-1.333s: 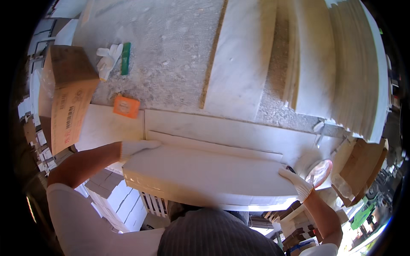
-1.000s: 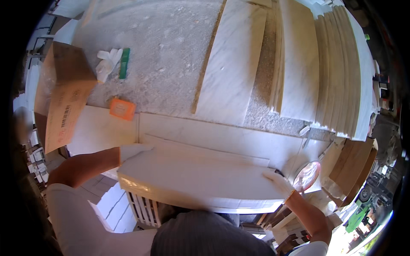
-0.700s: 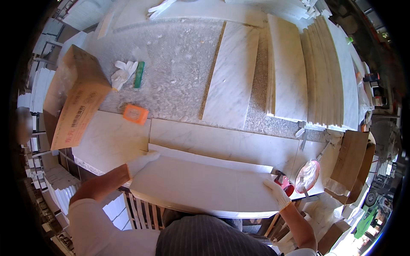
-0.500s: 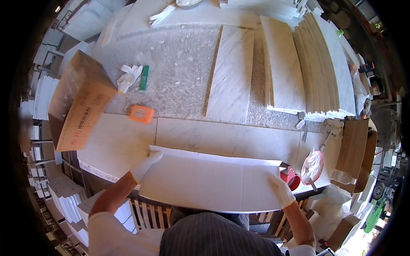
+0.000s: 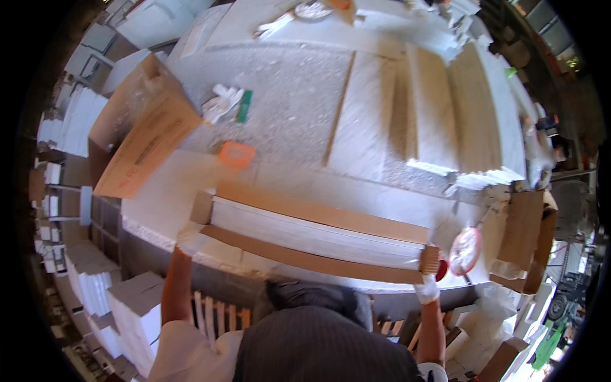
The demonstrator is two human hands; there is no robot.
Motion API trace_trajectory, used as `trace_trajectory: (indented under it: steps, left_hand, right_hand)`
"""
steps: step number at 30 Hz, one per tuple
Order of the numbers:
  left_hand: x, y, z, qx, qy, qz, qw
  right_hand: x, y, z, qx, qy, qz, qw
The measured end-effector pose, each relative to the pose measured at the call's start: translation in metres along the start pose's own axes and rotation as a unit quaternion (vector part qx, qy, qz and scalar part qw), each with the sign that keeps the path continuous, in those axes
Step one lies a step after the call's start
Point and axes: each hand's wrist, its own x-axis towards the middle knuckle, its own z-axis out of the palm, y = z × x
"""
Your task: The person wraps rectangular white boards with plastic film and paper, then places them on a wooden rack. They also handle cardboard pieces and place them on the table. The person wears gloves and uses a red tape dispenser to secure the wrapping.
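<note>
A long, narrow cardboard box lies across the near side of the work table, its brown flaps turned outward. Inside it show the long pale edges of a stack of white slabs. My gloved left hand grips the box at its near left corner. At the near right corner, my gloved right hand holds the box from below, its fingers partly hidden and blurred. Just past the right end of the box is a red tape dispenser, partly covered.
A big carton stands at left, near a white glove, a green block and an orange object. Marble slabs stack at right. A red-rimmed bowl and an open carton are at near right.
The white face that lay upward has turned away, and the box's open side with brown flaps and slab edges now shows. Both hands have moved toward its near corners. The view has shifted slightly.
</note>
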Motion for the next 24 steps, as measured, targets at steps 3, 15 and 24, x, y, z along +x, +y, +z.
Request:
trace_trajectory:
  steps: [3, 15, 24]
  left_hand:
    - [-0.008, -0.002, 0.008, 0.011, -0.021, 0.015, 1.000]
    - [-0.059, 0.076, 0.097, 0.406, -0.065, 0.286, 0.866]
    - [-0.042, 0.097, 0.130, 0.533, -0.034, 0.203, 0.821]
  right_hand:
    - [-0.036, 0.037, -0.006, -0.109, -0.030, -0.013, 0.993]
    - [0.012, 0.054, -0.057, -0.324, -0.079, -0.175, 0.926]
    - [0.019, -0.071, 0.010, 0.230, 0.005, -0.017, 0.973]
